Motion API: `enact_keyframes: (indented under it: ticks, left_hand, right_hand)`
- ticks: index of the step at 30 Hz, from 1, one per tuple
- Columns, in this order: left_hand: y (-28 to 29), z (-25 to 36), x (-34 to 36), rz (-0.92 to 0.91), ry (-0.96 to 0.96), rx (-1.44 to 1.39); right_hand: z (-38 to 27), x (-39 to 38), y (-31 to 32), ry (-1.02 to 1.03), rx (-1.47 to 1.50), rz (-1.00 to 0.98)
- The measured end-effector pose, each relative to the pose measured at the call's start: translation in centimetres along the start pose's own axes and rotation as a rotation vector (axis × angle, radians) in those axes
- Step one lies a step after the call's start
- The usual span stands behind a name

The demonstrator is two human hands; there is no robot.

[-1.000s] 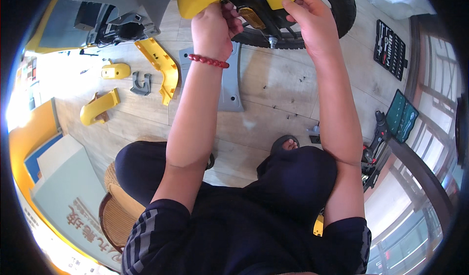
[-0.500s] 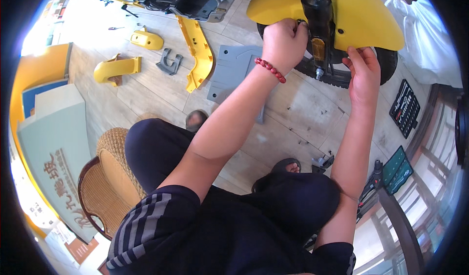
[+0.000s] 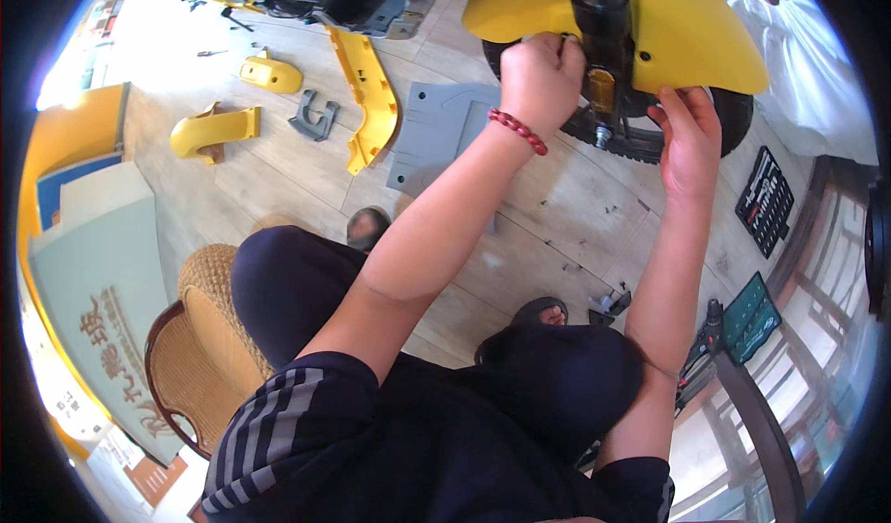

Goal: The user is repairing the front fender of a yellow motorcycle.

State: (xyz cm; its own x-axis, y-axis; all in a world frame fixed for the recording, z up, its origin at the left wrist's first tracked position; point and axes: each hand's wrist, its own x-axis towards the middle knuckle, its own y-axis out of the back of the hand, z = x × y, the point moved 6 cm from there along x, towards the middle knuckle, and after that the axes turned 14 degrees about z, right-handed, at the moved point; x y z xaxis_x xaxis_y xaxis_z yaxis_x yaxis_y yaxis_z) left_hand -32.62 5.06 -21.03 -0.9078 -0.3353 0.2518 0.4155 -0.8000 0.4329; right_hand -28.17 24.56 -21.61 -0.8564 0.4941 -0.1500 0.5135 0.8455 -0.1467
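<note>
A yellow front fender [image 3: 691, 31] sits over the black tyre [image 3: 735, 119] of a wheel, on both sides of the dark fork leg [image 3: 599, 36]. My left hand [image 3: 543, 76], with a red bead bracelet [image 3: 518, 131] on the wrist, is closed in a pinch at the fender's lower edge, left of the fork. What its fingertips hold is too small to make out. On the other side, my right hand [image 3: 689, 129] grips the fender's lower edge between thumb and fingers. An amber reflector [image 3: 601, 87] is on the fork between my hands, and a dark hole [image 3: 645, 57] shows in the fender.
Yellow body panels [image 3: 376, 105], a grey panel [image 3: 436, 138] and a grey bracket [image 3: 314, 116] lie on the floor to the left. Small screws [image 3: 568, 266] are scattered below the wheel. Tool cases [image 3: 766, 203] lie at right; a wicker chair [image 3: 223, 309] stands at lower left.
The whole view has shifted slightly, so the floor parts appear a little farther left. Both hands keep their places on the fender, with hardly any finger movement.
</note>
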Motion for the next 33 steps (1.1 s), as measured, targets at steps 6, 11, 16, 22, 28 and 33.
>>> enact_keyframes:
  ticks: [6, 11, 16, 22, 28, 33]
  left_hand:
    - [-0.3, -0.3, -0.1, -0.018, 0.078, -0.037]
    - [-0.5, -0.6, -0.1, -0.013, 0.065, 0.002]
    - [-0.1, -0.1, -0.4, 0.013, -0.004, 0.046]
    - [0.6, 2.2, -0.2, -0.023, -0.307, 0.264]
    - [0.4, 1.8, 0.3, -0.224, -0.254, 0.508]
    - [-0.1, 1.0, 0.9, -0.320, -0.190, 0.566]
  right_hand:
    - [0.3, 0.2, 0.0, -0.034, -0.032, -0.014]
    - [-0.4, -0.1, -0.4, 0.076, 0.014, -0.071]
    - [-0.1, -0.1, -0.4, 0.057, -0.062, -0.025]
    - [-1.2, -1.1, -0.2, 0.043, -0.115, -0.031]
    - [-3.2, -4.2, 1.9, -0.106, -0.296, -0.047]
    - [-6.9, -10.6, 4.8, -0.148, -0.536, -0.133]
